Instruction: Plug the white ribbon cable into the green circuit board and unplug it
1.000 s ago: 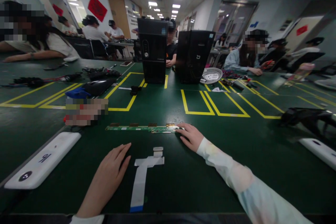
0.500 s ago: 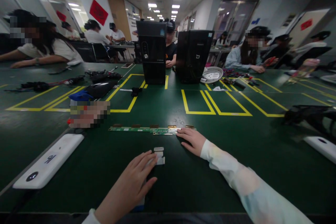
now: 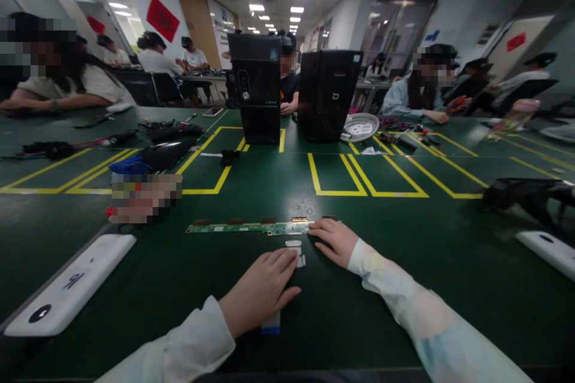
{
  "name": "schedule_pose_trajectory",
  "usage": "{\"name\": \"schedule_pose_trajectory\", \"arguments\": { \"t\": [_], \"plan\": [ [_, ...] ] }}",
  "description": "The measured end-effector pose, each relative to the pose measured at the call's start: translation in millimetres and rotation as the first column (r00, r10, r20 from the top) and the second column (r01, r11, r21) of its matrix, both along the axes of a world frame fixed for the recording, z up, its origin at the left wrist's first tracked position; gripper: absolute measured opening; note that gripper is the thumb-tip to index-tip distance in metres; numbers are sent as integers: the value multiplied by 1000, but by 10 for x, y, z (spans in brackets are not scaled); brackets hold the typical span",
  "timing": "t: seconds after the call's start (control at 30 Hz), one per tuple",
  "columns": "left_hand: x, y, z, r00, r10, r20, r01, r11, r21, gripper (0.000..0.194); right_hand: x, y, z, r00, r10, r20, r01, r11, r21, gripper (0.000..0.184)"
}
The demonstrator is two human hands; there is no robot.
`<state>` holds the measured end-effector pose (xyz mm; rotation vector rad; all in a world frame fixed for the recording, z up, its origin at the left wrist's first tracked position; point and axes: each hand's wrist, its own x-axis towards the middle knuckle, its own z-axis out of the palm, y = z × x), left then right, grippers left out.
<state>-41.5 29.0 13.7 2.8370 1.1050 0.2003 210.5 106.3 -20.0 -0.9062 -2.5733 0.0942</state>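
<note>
- At left, a white oblong case (image 3: 69,287), marked with a dark oval, lies on the green tabletop (image 3: 157,311).
- Mid-scene, two black computer towers (image 3: 259,90) stand upright, partly screening a seated co-worker (image 3: 290,93).
- Just right of them sits a white basket (image 3: 360,127).
- A long, narrow green circuit board (image 3: 242,228), its far edge tabbed in brownish gold, lies crosswise beyond the hands.
- A white ribbon cable (image 3: 271,323), blue at its near end, runs beneath the left hand (image 3: 265,284), open and palm down (the cable's middle is hidden).
- The right hand (image 3: 335,240), fingers extended, touches the board's right end.
</note>
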Motion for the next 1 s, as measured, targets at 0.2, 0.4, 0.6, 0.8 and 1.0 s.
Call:
{"name": "schedule_pose_trajectory", "arguments": {
  "t": [0.2,0.4,0.6,0.8,1.0],
  "plan": [
    [62,166,-86,998,-4,69,0,999,52,43,-27,-28,-23,999,-32,-14,32,999,3,32],
    [6,195,-162,991,-8,135,1,999,54,42,-37,-4,-71,999,8,-46,-8,1000,0,36],
    [19,159,-135,995,19,101,-22,999,36,45,-32,-20,-80,999,2,-44,-1,1000,2,38],
    [33,138,-129,995,30,97,-34,999,35,45,-24,-32,-72,1000,-4,-29,3,1000,-26,38],
    [22,178,-178,989,45,138,-51,998,39,43,-37,-54,-33,1000,-27,-9,26,998,-50,40]
  ]
}}
